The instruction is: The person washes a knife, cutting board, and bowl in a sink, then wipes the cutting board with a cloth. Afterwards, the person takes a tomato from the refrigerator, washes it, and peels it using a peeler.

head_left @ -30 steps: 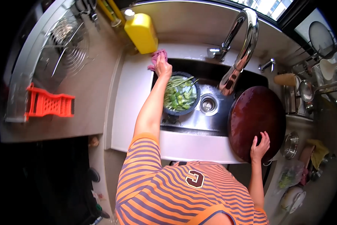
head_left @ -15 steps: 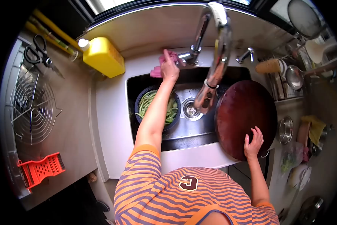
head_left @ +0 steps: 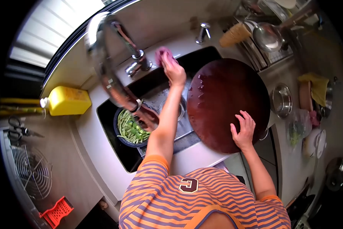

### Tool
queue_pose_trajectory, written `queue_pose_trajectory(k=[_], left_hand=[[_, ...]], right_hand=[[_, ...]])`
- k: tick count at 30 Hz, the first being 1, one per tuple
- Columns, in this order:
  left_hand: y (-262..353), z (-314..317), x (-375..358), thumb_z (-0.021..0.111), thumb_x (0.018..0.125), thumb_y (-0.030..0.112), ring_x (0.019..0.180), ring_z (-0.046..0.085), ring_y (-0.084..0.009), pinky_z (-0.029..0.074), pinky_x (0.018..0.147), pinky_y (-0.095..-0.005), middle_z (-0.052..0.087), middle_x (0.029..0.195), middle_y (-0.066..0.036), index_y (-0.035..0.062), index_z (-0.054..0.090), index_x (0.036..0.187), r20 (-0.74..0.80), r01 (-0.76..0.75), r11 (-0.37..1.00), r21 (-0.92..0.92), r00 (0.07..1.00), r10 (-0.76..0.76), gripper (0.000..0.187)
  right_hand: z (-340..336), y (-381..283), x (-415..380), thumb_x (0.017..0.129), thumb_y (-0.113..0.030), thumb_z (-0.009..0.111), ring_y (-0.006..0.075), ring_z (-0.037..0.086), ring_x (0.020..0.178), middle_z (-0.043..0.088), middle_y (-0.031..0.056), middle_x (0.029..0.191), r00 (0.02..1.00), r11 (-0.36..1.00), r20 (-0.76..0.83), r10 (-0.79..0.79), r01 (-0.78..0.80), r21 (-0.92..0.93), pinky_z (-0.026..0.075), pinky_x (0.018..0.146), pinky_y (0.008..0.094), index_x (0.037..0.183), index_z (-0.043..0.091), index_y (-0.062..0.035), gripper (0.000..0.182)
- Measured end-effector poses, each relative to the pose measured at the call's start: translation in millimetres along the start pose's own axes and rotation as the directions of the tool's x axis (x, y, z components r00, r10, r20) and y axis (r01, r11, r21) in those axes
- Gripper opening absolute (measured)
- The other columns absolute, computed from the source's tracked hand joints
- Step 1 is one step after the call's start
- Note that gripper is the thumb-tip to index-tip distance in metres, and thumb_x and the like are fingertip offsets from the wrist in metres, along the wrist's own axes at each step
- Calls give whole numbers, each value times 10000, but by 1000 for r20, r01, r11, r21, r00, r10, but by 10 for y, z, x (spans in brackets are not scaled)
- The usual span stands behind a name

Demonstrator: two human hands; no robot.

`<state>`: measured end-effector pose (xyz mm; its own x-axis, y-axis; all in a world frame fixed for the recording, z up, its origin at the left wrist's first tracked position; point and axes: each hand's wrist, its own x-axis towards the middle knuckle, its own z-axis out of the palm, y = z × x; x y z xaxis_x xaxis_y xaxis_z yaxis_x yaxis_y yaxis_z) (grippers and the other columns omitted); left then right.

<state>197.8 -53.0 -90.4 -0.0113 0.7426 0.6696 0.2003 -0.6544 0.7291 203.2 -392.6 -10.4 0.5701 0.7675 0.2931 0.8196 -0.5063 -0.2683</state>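
Observation:
My left hand (head_left: pixel 173 70) grips a pink cloth (head_left: pixel 164 55) above the rear edge of the sink, right of the faucet base. My right hand (head_left: pixel 243 131) lies with fingers spread on a large round dark-red board (head_left: pixel 227 95). The board rests over the right part of the sink (head_left: pixel 188 131) and its front rim, with wet spots along its left side. A dark round basin (head_left: pixel 118 128) of green beans (head_left: pixel 130 124) sits in the left part of the sink. My left forearm passes over the sink and covers part of the drain.
The tall chrome faucet (head_left: pixel 112 86) arches over the basin. At left stand a yellow bottle (head_left: pixel 70 100), scissors (head_left: pixel 20 131), a wire rack (head_left: pixel 32 171) and a red grater (head_left: pixel 58 212). On the right are a ladle (head_left: pixel 268 37), a brush (head_left: pixel 235 35) and a metal bowl (head_left: pixel 281 100).
The camera view has turned, shifting the sink and faucet leftward. My left hand with the cloth has gone from left of the faucet base to its right. My right hand stays on the board.

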Motion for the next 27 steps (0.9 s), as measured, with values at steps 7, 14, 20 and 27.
queue_pose_trajectory(k=[7, 14, 20, 27], left_hand=[[-306, 331, 316, 483, 744, -2, 952, 540, -370, 423, 829, -423, 601, 991, -165, 55, 551, 1044, 543, -158, 985, 75, 835, 92, 313], [-308, -659, -649, 461, 857, 17, 803, 597, -162, 480, 747, -265, 629, 936, -104, -14, 572, 1058, 593, 551, 833, -59, 690, -414, 232], [38, -1406, -473, 432, 881, 17, 865, 590, -183, 502, 755, -286, 595, 998, -128, -33, 518, 1096, 510, 823, 493, -284, 564, -649, 237], [911, -1225, -260, 452, 897, 73, 969, 561, -172, 431, 864, -287, 584, 1070, -110, -43, 522, 1141, 651, 689, 599, -407, 679, -339, 279]], right_hand=[[102, 194, 200, 835, -359, 548, 370, 238, 1299, 239, 219, 1412, 975, 979, 99, 201, -196, -65, 175, 1047, 500, 1356, 306, -40, 656], [554, -81, 1411, 744, -429, 615, 354, 417, 1136, 438, 208, 1263, 994, 993, -37, 100, -102, -65, 333, 900, 453, 1145, 482, 36, 628], [834, -1273, 968, 850, -295, 518, 298, 536, 1048, 552, 223, 1105, 933, 797, 217, -287, 107, 594, 342, 967, 356, 1229, 439, 27, 504], [902, -1263, 1475, 875, -169, 520, 142, 575, 871, 602, 67, 964, 919, -346, 366, 145, -299, 889, 463, 794, 259, 1149, 491, -6, 320]])
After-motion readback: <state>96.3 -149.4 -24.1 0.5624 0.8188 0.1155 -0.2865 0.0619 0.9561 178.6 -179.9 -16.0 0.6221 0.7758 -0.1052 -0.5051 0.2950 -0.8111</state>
